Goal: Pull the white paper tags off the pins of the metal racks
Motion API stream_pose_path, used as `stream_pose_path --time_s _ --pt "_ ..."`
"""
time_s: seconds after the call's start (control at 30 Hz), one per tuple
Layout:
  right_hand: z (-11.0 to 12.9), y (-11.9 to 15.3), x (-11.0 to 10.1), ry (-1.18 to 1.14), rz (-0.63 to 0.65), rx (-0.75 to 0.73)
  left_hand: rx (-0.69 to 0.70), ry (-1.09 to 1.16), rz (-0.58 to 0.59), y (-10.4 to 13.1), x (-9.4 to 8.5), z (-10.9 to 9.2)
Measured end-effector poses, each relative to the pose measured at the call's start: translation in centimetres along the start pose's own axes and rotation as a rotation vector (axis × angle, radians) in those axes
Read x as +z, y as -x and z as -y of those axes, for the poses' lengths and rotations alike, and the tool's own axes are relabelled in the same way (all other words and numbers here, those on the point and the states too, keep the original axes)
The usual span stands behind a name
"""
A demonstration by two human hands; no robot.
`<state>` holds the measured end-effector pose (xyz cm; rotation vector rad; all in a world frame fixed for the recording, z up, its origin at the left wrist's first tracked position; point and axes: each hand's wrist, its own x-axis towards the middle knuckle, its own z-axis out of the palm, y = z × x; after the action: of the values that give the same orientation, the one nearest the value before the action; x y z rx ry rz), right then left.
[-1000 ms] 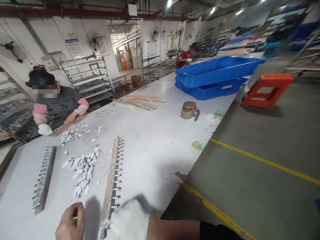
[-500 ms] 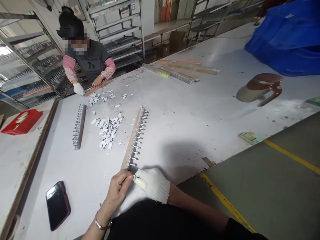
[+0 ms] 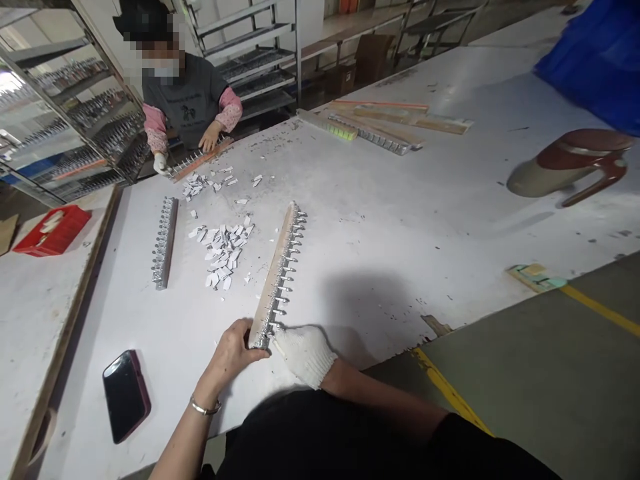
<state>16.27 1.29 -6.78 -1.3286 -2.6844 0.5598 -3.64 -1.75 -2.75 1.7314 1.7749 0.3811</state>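
Where a broad white-topped table (image 3: 375, 220) spreads before the person, one long, narrow, straight bar of tan wood and silvery metal (image 3: 277, 273) lies slanting away, its near end close to the body. Bare left hand (image 3: 230, 348), of the bangled wrist: at the left of that near end, gripping it, thumb at the bottom corner. Right hand in a white knitted glove (image 3: 306, 353): just right of the same end, fingers curled in at the metal edge; whether they pinch anything cannot be told. Change against half a second ago: the two hands, then meeting at the fingertips and masking the near end, now stand slightly apart, that end showing between them. Appearance of the bar: flat pale wood along the left, rough glittering metal along the right. Smallest part, a row of slim shiny metal pegs (image 3: 286, 289), fairly evenly spaced, projecting rightward, the nearest beside the gloved fingers.
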Motion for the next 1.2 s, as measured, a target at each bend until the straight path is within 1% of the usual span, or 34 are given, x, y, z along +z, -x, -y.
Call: stream_pose_path --time_s 0.1,0.17,0.23,0.37,0.47,0.57,0.63,0.7,0.77,0.83,0.87,0.9,0.93,1.0,1.03,1.07,1.1,1.13,1.2 --pt "-0.1 0.0 1.0 -0.021 -0.014 -0.022 -0.013 0.002 -0.021 0.0 0.5 0.4" --pt "-0.1 -0.1 1.2 -0.032 -0.021 -0.035 -0.003 0.002 -0.02 0.1 0.7 0.5" --pt "0.1 -0.3 0.8 -0.031 -0.006 -0.068 0.018 0.004 -0.019 0.1 0.7 0.4" --pt "0.7 -1.1 -1.2 0.004 0.106 -0.121 0.034 -0.002 -0.02 -0.1 0.6 0.2" --pt "1.0 -1.5 -2.0 0.004 0.162 -0.105 0.034 -0.005 -0.01 0.0 0.4 0.2" --pt "0.9 -1.2 -1.9 -0.033 0.16 -0.061 0.021 -0.011 -0.012 0.5 1.0 0.1" --pt "0.5 -0.5 -1.8 -0.073 0.13 -0.037 0.025 -0.038 -0.079 0.8 2.1 -0.2" --pt "-0.2 0.6 -1.8 -0.148 0.067 0.002 0.044 -0.096 -0.204 0.9 3.7 -0.7" --pt "-1.4 1.6 -1.6 -0.264 -0.033 0.067 0.033 -0.146 -0.328 0.5 5.1 -1.1" --pt "-2.9 2.2 -1.3 -0.389 -0.136 0.146 -0.029 -0.106 -0.41 0.0 5.9 -1.4" --pt "-3.6 2.3 -1.0 -0.455 -0.176 0.192 -0.067 -0.02 -0.42 -0.2 5.9 -1.4" --pt "-4.3 2.2 -0.8 -0.523 -0.2 0.234 -0.102 0.125 -0.407 -0.3 5.6 -1.4" --pt "-5.0 2.0 -0.5 -0.587 -0.207 0.268 -0.136 0.329 -0.373 -0.3 5.3 -1.3" --pt "-6.0 1.5 0.3 -0.675 -0.18 0.302 -0.195 0.84 -0.256 0.2 4.3 -0.8" --pt "-6.4 1.1 0.7 -0.686 -0.163 0.302 -0.213 1.08 -0.202 0.6 3.8 -0.5" --pt "-6.7 0.9 1.1 -0.672 -0.157 0.294 -0.22 1.265 -0.173 1.0 3.3 -0.2" --pt "-7.1 0.6 1.5 -0.64 -0.16 0.28 -0.218 1.383 -0.174 1.4 2.8 0.3" --pt "-7.4 0.4 1.9 -0.603 -0.168 0.263 -0.205 1.436 -0.207 1.8 2.3 0.8" --pt "-8.0 0.1 2.7 -0.544 -0.18 0.236 -0.168 1.407 -0.343 2.4 1.1 2.0"
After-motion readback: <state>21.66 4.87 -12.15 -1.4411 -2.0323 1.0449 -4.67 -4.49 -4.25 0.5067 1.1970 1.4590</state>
